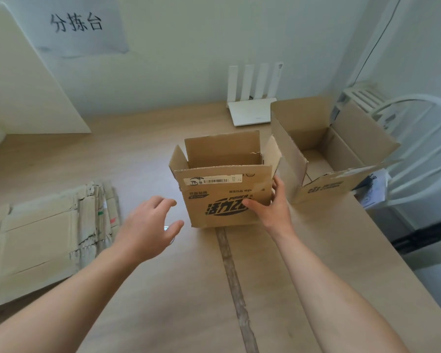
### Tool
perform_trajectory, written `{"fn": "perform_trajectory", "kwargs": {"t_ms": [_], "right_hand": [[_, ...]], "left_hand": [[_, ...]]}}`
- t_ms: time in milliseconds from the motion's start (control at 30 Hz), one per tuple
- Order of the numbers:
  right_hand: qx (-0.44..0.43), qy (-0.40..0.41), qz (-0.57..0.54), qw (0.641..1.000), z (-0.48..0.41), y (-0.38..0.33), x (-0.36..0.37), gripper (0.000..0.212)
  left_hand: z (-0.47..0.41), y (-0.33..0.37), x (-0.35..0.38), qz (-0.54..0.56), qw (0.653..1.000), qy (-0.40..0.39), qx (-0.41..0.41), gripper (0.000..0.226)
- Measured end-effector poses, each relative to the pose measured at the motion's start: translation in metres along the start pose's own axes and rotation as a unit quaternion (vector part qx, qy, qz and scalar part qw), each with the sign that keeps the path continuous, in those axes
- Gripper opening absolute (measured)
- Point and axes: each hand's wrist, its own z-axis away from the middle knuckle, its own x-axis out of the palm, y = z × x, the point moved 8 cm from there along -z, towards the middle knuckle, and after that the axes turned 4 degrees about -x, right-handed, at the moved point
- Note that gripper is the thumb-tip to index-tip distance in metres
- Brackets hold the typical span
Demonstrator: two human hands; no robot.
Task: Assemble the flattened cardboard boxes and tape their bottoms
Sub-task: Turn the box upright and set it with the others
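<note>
The box (224,189) stands upright mid-table (150,154), open top up, all four flaps raised. Its long axis runs 9 to 3 o'clock, and the printed long side faces the person.

The right hand (273,207) grips the box's near right corner, thumb lying on the printed face and fingers curled round the short side. The left hand (148,225) hovers wide, fingers spread and loosely bent, just off the box's left edge at 8 o'clock, holding nothing.

A second box (323,149) stands at 2 o'clock, also open upward with flaps splayed, its long axis running about 8 to 2; its left flap is just beside the first box's right flap. The flat stack (49,225) lies at 9 o'clock, well apart. A router (252,110) stands at 12 o'clock by the wall, and a chair (418,149) is at 3 o'clock off the table.
</note>
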Motion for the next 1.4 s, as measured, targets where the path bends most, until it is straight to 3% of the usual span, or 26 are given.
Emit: {"fn": "perform_trajectory", "kwargs": {"t_ms": [167, 533, 700, 867, 967, 1033, 1167, 1400], "right_hand": [[-0.003, 0.017, 0.03, 0.999, -0.031, 0.02, -0.015, 0.076], [0.024, 0.049, 0.054, 0.997, -0.073, 0.032, -0.033, 0.081], [0.031, 0.061, 0.06, 0.996, -0.065, 0.029, -0.034, 0.063], [0.071, 0.129, 0.085, 0.985, -0.04, 0.018, -0.046, 0.08], [0.081, 0.146, 0.099, 0.981, -0.015, 0.007, -0.049, 0.067], [0.085, 0.121, 0.141, 0.979, 0.005, 0.001, -0.042, 0.053], [0.013, -0.018, 0.262, 0.965, 0.04, -0.024, 0.002, 0.032], [-0.142, -0.204, 0.462, 0.851, 0.1, -0.084, 0.129, 0.031]], "left_hand": [[-0.023, 0.018, 0.013, -0.053, 0.998, -0.016, 0.033, 0.051], [-0.045, 0.035, 0.031, -0.047, 0.998, -0.024, 0.036, 0.051], [-0.039, 0.042, 0.032, -0.023, 0.999, -0.039, 0.026, 0.052], [-0.027, 0.046, 0.025, -0.014, 0.999, -0.039, 0.017, 0.052], [-0.016, 0.045, 0.018, -0.013, 0.999, -0.042, 0.01, 0.053], [-0.006, 0.041, 0.012, -0.022, 0.999, -0.041, 0.004, 0.051], [0.019, 0.024, -0.004, -0.053, 0.998, -0.039, -0.026, 0.047], [0.079, -0.039, -0.046, -0.126, 0.989, -0.042, -0.064, 0.046]]}}
